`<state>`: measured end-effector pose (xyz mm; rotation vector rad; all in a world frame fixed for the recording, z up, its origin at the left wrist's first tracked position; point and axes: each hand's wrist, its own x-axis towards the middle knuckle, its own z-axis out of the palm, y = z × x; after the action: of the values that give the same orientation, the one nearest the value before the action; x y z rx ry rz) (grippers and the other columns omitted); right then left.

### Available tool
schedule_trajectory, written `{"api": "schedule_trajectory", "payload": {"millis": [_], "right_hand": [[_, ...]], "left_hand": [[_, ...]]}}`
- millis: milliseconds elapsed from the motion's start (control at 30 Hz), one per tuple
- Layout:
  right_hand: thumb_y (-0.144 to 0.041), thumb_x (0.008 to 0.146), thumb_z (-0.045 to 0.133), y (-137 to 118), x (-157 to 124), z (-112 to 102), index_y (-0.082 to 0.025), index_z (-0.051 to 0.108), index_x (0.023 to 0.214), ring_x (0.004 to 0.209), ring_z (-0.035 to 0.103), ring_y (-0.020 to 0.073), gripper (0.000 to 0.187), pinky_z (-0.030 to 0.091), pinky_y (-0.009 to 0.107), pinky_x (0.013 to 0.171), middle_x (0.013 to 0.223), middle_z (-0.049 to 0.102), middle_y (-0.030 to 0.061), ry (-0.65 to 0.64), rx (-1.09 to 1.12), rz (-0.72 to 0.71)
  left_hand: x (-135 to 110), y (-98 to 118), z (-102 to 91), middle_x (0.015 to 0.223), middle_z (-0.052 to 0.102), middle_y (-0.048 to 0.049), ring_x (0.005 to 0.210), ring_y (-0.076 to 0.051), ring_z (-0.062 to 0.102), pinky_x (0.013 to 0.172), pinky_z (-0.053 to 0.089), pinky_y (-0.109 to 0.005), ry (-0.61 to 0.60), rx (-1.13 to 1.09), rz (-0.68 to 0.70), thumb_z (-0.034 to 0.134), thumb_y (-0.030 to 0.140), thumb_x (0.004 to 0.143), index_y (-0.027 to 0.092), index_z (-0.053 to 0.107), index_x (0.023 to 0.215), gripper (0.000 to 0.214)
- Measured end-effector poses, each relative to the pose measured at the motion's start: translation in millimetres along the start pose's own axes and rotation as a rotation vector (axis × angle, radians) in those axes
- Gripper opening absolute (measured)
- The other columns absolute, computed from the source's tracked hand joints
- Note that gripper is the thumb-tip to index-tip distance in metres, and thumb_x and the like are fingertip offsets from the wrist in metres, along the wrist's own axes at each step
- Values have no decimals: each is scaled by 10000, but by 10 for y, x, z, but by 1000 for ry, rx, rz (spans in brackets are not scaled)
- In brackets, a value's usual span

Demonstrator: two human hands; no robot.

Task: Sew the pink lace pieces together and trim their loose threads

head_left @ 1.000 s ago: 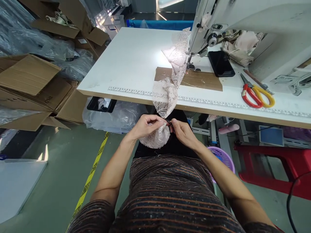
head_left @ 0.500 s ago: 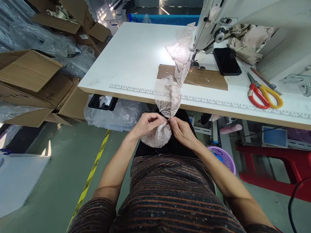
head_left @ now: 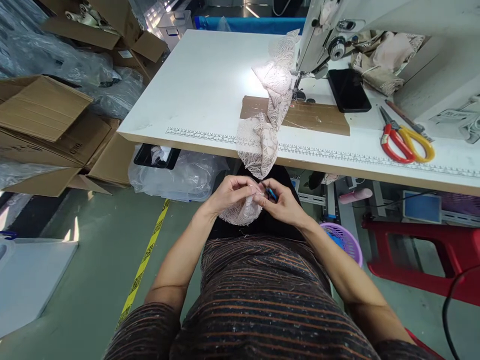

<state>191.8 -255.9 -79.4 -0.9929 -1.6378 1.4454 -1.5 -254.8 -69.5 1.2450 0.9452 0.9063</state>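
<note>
Since half a second ago: the right hand (head_left: 287,207) has closed in over the left hand (head_left: 229,194), and a small blue-handled tool (head_left: 271,193) now shows in its fingers; both hands sit slightly lower over the lap.

Left hand: thumb and fingers pinching the edge of the lace piece (head_left: 243,214). Right hand: fingers curled around the tool, knuckles pressed against the lace. The tool's tip is hidden.

Lace piece: pale pink, open net pattern with a scalloped edge, bunched into a rounded fold between the hands over a dark lap. From there it climbs over the front edge of the tabletop (head_left: 210,85), twists across it and ends under the head of the sewing machine (head_left: 375,20).

Containers:
- purple basket (head_left: 347,235) on the floor by the right forearm, something blue inside — cannot tell what.
- black tray (head_left: 144,159) under the tabletop edge, white scraps in it.
- clear plastic bag (head_left: 183,177) just beside the tray, contents unclear.
- cardboard boxes (head_left: 41,107) at left, flaps open; the far one (head_left: 112,15) holds cream-coloured pieces.
</note>
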Motion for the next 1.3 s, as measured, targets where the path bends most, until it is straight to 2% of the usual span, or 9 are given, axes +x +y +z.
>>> {"api": "schedule_trajectory", "payload": {"millis": [167, 267, 367, 533, 700, 867, 967, 1133, 1300], "right_hand": [[-589, 743, 778, -58, -181, -390, -162, 654, 702, 503, 383, 81, 446, 293, 227, 462, 578, 509, -30, 42, 51, 162], [-575, 703, 819, -87, -235, -634, -169, 698, 739, 481, 381, 80, 425, 275, 222, 443, 559, 519, -30, 219, 84, 130], [-586, 663, 843, -66, -179, -690, -182, 704, 735, 478, 372, 80, 433, 275, 218, 439, 546, 508, -38, 374, 116, 58], [-588, 690, 816, 129, 36, -427, -190, 715, 804, 545, 439, 89, 426, 378, 229, 509, 629, 562, -32, 566, 135, -37], [-577, 734, 772, 322, 95, -208, -197, 713, 874, 622, 518, 105, 410, 441, 237, 575, 727, 623, -17, 656, 106, -75], [-531, 798, 735, 285, 16, -240, -204, 715, 885, 616, 548, 109, 339, 465, 244, 598, 736, 641, -16, 694, 18, -150], [-514, 819, 726, 190, 30, -267, -205, 719, 869, 603, 541, 110, 313, 465, 247, 590, 722, 647, -16, 715, -24, -240], [-525, 809, 733, 102, 141, -120, -186, 743, 837, 635, 563, 121, 341, 481, 264, 634, 726, 674, -3, 606, -6, -281], [-596, 645, 828, 210, 124, 153, -166, 751, 689, 614, 558, 123, 439, 470, 256, 606, 652, 678, 8, 194, 298, -9]], "left_hand": [[-12, -281, -170, 1113, 693, -106, 828, -145, 616, 780, 503, -282, 68, 220, -18, 783, 398, 761, 152, 653, 1210, 528], [-45, -489, -285, 1117, 681, -101, 784, -124, 572, 769, 501, -286, 115, 439, -50, 799, 305, 733, 153, 598, 1274, 596], [-83, -568, -340, 1055, 703, -89, 774, -130, 582, 747, 502, -286, 96, 511, -53, 737, 258, 774, 148, 572, 1306, 568], [-108, -376, -340, 1078, 720, -79, 820, -159, 625, 765, 504, -298, -61, 663, -12, 737, 267, 772, 173, 629, 1284, 531], [-124, -151, -289, 904, 724, -38, 799, -175, 647, 792, 498, -312, -67, 865, -49, 659, 243, 840, 197, 766, 943, 155], [-121, 22, -262, 1176, 658, -90, 1020, -199, 635, 789, 509, -298, -129, 624, -1, 728, 363, 827, 194, 767, 847, 175], [-65, 125, -233, 1290, 613, -113, 1022, -191, 635, 747, 515, -282, -233, 447, -26, 781, 391, 788, 182, 769, 825, 213], [0, 301, -68, 867, 728, -65, 781, -137, 653, 701, 519, -251, -338, 189, -125, 844, 420, 729, 146, 741, 795, 300], [-53, 369, 37, 702, 681, -13, 609, -90, 588, 560, 462, -201, -120, 184, -145, 843, 423, 730, 140, 696, 812, 329]]}}
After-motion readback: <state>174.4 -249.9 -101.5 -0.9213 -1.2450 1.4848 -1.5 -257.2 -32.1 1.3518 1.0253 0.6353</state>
